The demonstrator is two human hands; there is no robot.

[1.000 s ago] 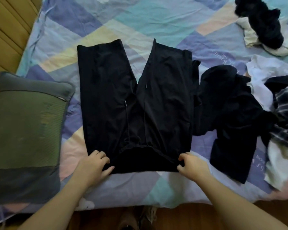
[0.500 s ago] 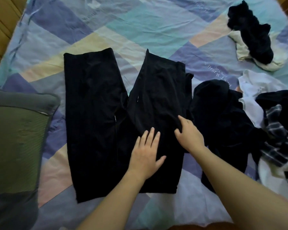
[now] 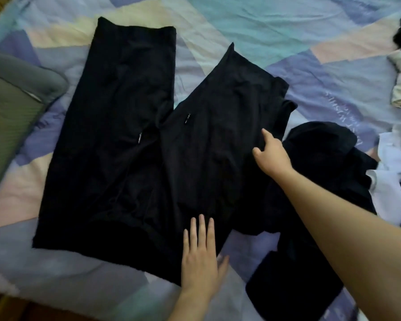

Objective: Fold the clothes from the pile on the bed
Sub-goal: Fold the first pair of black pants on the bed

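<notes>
Two bare hands on the wide-legged black fabric trousers (image 3: 125, 147), which lie spread flat on the pastel patchwork bedsheet (image 3: 299, 31). Left hand (image 3: 200, 258) lies flat, fingers straight, on the waistband end, while the right hand (image 3: 272, 154) pinches the trousers' right edge, just beside a crumpled black garment (image 3: 322, 158).

Open patchwork bedsheet (image 3: 276, 26) is left beyond the flat black trousers (image 3: 116, 144) and in the wedge between their legs. The left is closed off by a grey-green cushion (image 3: 12, 112), the right by a crumpled black garment (image 3: 315, 172) touching the trousers.
</notes>
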